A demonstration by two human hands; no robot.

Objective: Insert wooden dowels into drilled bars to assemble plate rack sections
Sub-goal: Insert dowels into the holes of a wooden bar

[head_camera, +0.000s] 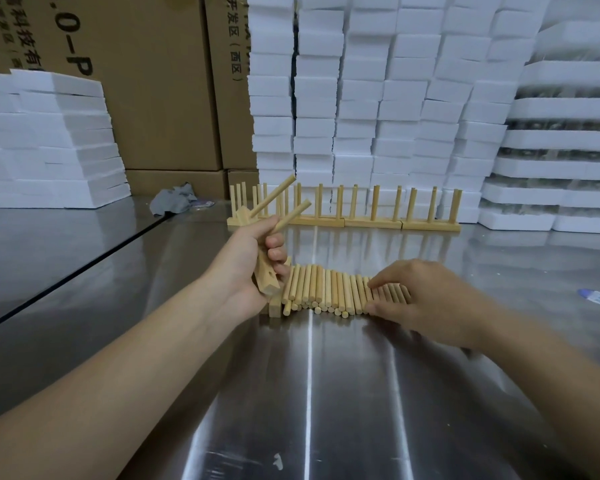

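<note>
My left hand [248, 258] grips a drilled wooden bar [265, 277], held tilted above the steel table. Two dowels [274, 197] stick out of the bar and point up and to the right. A row of several loose dowels [326, 289] lies side by side on the table just right of that hand. My right hand [426, 296] rests on the right end of this row, fingertips and thumb touching dowels there. Whether it pinches one I cannot tell. Another short bar [275, 306] lies at the row's left end.
Finished rack sections [371, 221] with upright dowels stand in a line at the back of the steel table [326, 393]. White foam blocks [378, 98] and cardboard boxes [160, 81] are stacked behind. A grey rag [174, 199] lies at the back left.
</note>
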